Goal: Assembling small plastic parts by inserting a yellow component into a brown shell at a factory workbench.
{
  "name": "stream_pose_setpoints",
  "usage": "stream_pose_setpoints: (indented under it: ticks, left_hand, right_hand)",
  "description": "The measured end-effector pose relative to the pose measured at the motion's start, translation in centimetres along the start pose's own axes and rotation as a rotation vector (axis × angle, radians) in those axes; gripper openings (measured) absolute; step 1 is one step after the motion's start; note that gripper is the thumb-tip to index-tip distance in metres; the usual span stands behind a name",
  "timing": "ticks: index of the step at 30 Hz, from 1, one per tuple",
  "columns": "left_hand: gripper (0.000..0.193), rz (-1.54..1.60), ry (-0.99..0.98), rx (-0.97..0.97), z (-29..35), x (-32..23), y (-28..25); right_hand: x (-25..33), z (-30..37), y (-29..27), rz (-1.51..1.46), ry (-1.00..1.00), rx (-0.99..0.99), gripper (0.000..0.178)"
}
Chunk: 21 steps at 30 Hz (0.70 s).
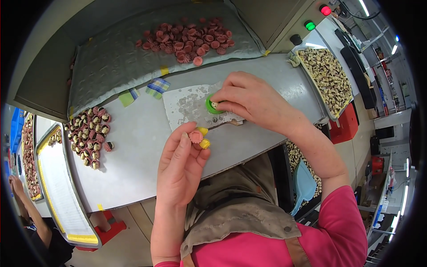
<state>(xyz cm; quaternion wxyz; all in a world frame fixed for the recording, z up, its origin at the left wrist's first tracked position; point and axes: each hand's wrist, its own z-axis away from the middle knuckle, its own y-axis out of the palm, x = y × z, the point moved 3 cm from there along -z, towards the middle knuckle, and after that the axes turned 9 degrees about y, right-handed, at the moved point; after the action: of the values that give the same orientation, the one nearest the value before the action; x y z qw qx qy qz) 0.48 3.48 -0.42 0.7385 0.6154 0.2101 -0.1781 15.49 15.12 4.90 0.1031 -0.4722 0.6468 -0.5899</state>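
Note:
Between the thumb and fingers of my left hand (175, 160) is a small pink cup with a scalloped rim (195, 136). Yellow covers (204, 143) sit on fingertips of that hand. Further up and to the right, my right hand (253, 99) reaches down into a round green dish (210, 108). Its thumb and forefinger pinch a small cream-coloured piece (214, 105), mostly hidden by the fingers. The dish stands on a white, stained board (178, 107) lying on the grey table.
Many pink cups (191, 41) lie heaped on a grey-green cloth (111, 66) at the back. Filled cups (91, 138) cluster at left beside a paper-lined tray (62, 187). A tray of cream-and-dark pieces (327, 75) stands right; a blue scoop (304, 187) lies below. Another person's arm (33, 213) shows far left.

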Motion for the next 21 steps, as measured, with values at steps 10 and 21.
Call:
stream_pose_setpoints:
  ticks: [10,21]
  left_hand:
    - [0.031,0.012,0.003,0.063,0.5,-0.4,0.0]
    - [0.032,-0.054,-0.034,0.059,0.9,-0.8,0.3]
  right_hand:
    - [0.7,0.3,-0.3,0.067,-0.025,-0.032,0.014]
    - [3.7,2.5,0.5,-1.073,0.456,0.078,0.017]
